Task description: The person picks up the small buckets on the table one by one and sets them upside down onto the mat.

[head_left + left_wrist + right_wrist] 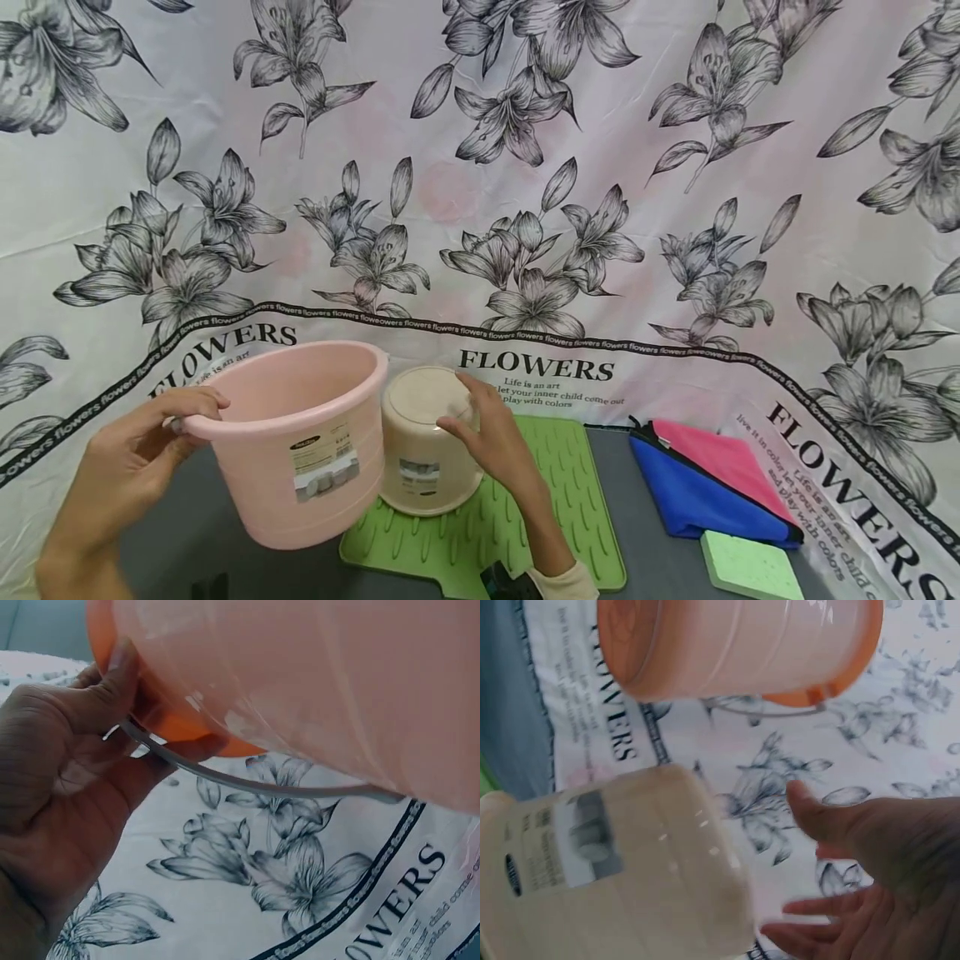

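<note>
A pink bucket [292, 442] with a paper label is held in the air, tilted, at the left of the head view. My left hand [127, 467] grips its rim, thumb and fingers on either side. A thin grey handle [247, 784] hangs along the bucket in the left wrist view. Beside it a cream bucket [427, 433] stands upside down on a green mat [555, 475]. My right hand [498, 433] is at the right side of the cream bucket, fingers spread. In the right wrist view that hand [885, 877] appears just apart from the cream bucket [660, 862], holding nothing.
A folded blue and pink cloth [705, 483] lies on the dark grey tabletop [622, 467] at the right. In front of it is a pale green sponge-like block [750, 567]. A flower-printed white sheet [540, 208] hangs behind and around the table.
</note>
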`<state>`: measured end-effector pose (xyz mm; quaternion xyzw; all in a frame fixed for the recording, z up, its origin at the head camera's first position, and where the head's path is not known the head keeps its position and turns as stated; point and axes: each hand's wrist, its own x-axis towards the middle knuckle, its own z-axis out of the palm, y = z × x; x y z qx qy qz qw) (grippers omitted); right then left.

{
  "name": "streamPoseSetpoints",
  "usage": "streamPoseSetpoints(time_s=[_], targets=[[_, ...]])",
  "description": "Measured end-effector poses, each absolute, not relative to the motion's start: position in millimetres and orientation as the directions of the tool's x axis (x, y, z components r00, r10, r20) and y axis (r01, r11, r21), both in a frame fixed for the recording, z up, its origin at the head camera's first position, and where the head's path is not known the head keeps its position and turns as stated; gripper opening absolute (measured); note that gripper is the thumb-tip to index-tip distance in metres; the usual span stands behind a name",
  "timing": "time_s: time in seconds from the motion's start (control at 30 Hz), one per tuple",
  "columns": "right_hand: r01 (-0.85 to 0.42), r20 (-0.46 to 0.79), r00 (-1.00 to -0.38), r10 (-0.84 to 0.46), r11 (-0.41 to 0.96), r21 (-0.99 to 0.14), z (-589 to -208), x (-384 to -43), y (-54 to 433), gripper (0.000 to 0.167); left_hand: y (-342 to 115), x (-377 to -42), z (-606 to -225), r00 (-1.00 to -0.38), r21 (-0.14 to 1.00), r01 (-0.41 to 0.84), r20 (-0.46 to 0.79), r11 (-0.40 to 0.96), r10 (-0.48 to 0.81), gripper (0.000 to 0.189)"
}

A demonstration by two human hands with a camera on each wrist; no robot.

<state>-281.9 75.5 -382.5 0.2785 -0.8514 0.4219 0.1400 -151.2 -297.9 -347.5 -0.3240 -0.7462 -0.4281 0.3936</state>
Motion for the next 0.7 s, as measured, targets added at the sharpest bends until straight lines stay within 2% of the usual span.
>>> streamPoseSetpoints(time_s=[0.13, 0.2, 0.3, 0.5, 0.63, 0.7], targets=[[-0.661, 0.527, -0.744, -0.41, 0.336, -0.671, -372.7, -274.5, 80.6, 0.061, -285.8, -160.3, -341.8, -0.386, 0.371, 0.922, 0.905, 0.112, 0.179, 0.03], [-0.69, 0.554, -0.711, -0.433, 0.281, -0.667, -368.2, -271.4, 84.0, 0.058, -277.9, -163.3, -337.4, -0.348, 0.35, 0.937, 0.917, 0.026, 0.196, 0.028], [-0.747, 0.603, -0.641, -0.475, 0.206, -0.632, -362.3, -268.2, 89.1, 0.061, -266.1, -165.5, -332.0, -0.311, 0.325, 0.945, 0.927, -0.036, 0.207, 0.026], [-0.831, 0.673, -0.482, -0.562, 0.05, -0.554, -348.7, -261.5, 106.1, 0.078, -246.4, -178.2, -329.4, -0.283, 0.314, 0.944, 0.929, -0.104, 0.24, 0.018], [-0.822, 0.675, -0.404, -0.617, -0.079, -0.564, -342.4, -258.5, 125.8, 0.08, -226.0, -192.9, -333.1, -0.267, 0.308, 0.941, 0.929, -0.136, 0.257, 0.016], [-0.817, 0.685, -0.387, -0.618, -0.114, -0.565, -339.7, -257.8, 138.6, 0.077, -212.0, -200.9, -334.0, -0.257, 0.299, 0.941, 0.935, -0.158, 0.243, 0.017]])
